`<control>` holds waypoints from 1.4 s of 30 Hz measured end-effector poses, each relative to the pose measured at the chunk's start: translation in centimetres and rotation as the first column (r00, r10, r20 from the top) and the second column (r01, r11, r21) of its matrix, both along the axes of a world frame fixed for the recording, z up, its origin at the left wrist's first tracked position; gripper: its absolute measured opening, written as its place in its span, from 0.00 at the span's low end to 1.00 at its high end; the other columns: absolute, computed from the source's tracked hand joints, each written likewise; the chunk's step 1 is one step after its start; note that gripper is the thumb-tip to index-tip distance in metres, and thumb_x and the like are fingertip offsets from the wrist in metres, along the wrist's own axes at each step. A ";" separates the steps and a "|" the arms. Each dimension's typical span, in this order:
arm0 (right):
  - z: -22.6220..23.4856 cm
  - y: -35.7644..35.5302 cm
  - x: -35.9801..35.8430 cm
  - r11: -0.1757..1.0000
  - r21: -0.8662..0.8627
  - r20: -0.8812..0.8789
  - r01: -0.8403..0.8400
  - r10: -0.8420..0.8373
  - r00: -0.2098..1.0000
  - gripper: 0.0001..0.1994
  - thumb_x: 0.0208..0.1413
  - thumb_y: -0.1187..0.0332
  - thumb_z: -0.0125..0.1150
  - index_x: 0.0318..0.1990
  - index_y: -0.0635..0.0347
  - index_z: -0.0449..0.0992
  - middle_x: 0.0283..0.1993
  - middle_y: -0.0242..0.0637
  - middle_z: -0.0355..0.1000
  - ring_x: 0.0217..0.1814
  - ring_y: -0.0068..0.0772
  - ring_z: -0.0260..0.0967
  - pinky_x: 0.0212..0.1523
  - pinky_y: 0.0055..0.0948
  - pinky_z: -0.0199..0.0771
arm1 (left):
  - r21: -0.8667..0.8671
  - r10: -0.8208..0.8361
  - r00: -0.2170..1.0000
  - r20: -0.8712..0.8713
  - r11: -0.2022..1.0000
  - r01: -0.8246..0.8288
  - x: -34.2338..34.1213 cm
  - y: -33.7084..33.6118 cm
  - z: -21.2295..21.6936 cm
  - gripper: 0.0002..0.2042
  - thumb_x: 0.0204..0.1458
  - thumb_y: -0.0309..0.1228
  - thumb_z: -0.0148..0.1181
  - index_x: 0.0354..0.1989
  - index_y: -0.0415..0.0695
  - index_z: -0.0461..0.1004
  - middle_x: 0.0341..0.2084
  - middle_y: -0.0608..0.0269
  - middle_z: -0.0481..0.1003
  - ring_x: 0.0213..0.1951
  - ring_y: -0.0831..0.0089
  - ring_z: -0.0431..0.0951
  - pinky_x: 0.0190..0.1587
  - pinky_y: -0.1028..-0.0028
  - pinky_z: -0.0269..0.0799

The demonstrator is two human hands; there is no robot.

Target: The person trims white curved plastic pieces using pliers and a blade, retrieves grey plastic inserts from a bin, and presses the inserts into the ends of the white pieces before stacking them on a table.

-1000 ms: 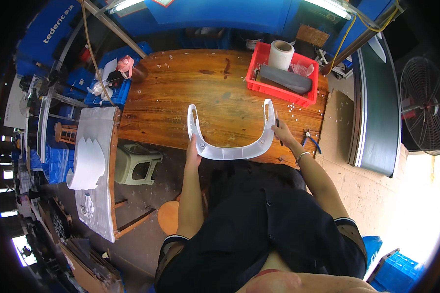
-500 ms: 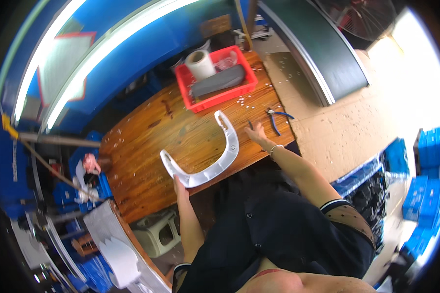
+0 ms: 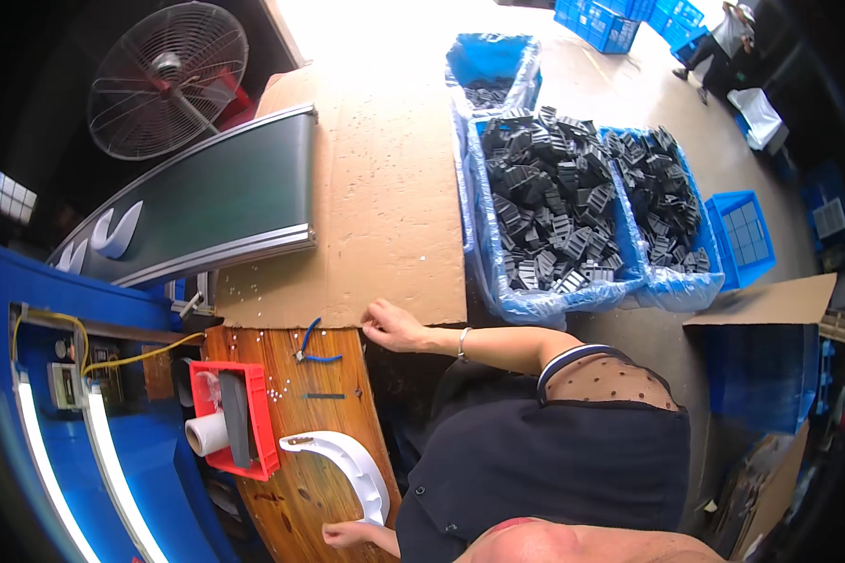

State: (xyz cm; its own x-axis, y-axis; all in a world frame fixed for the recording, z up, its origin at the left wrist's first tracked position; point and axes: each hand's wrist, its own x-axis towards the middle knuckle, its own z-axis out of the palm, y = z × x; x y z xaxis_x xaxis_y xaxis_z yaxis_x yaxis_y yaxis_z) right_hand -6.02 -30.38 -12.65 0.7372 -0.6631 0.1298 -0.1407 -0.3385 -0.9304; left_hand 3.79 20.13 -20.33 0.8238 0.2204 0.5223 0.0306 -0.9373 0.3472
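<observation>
A white, curved plastic piece [image 3: 359, 466] with a ribbed inner side lies on the wooden table, its upper end slotted. My left hand [image 3: 347, 533] is at its lower end, the wrist against the piece and the fingers folded; what they hold, if anything, is hidden. My right hand [image 3: 392, 326] reaches to the near edge of the cardboard sheet [image 3: 394, 206]. Its fingers are curled in, and I cannot see anything between them. Between the hands lie blue-handled cutting pliers [image 3: 315, 349] and a thin dark strip [image 3: 325, 396].
A red tray [image 3: 270, 441] holds a white roll [image 3: 207, 434] and a grey block. Beyond stands a green conveyor belt [image 3: 225, 202] carrying white curved pieces, with a fan [image 3: 167, 80] behind. Lined blue crates [image 3: 554, 305] full of black parts stand ahead. A person [image 3: 728, 42] is far off.
The view has swung right, bringing the conveyor and crates in. My right hand has gone from the table to the cardboard's edge. My left hand, earlier gripping the white piece, remains beside it.
</observation>
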 end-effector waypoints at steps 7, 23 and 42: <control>0.0 -16.5 -21.9 0.722 -0.151 0.053 0.675 -0.676 0.735 0.05 0.52 0.69 0.51 0.32 0.61 0.69 0.29 0.42 0.66 0.31 0.38 0.67 0.33 0.35 0.67 | -0.604 -0.882 0.472 0.005 0.373 0.704 -3.4 -39.4 6.9 0.09 0.57 0.30 0.49 0.32 0.35 0.68 0.25 0.63 0.68 0.29 0.75 0.67 0.32 0.74 0.65; -11.2 -25.5 -64.5 0.173 -0.304 -0.529 0.937 -0.848 -0.016 0.13 0.48 0.60 0.56 0.37 0.58 0.69 0.32 0.40 0.72 0.37 0.39 0.72 0.37 0.38 0.70 | 0.472 -0.818 0.007 -0.575 -0.324 0.820 -28.1 -84.8 -0.8 0.31 0.44 0.32 0.56 0.60 0.46 0.56 0.47 0.48 0.63 0.46 0.57 0.66 0.46 0.64 0.63; -16.4 -29.3 -67.7 -0.054 0.817 -0.229 0.574 -0.944 0.236 0.09 0.42 0.74 0.56 0.32 0.68 0.70 0.28 0.40 0.67 0.28 0.35 0.68 0.24 0.33 0.71 | -0.661 -0.971 -0.228 -0.067 0.214 -0.719 -22.4 -57.9 13.5 0.23 0.53 0.32 0.52 0.58 0.55 0.58 0.43 0.54 0.70 0.41 0.63 0.73 0.42 0.61 0.72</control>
State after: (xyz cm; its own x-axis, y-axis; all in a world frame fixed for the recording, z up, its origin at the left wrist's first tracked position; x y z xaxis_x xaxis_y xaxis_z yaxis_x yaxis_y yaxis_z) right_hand -73.72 -59.69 -29.08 -0.3083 -0.7023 -0.6417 0.5014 0.4533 -0.7370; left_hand -18.57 -37.74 -6.84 -0.0037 -0.8065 -0.5912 0.8950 -0.2663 0.3578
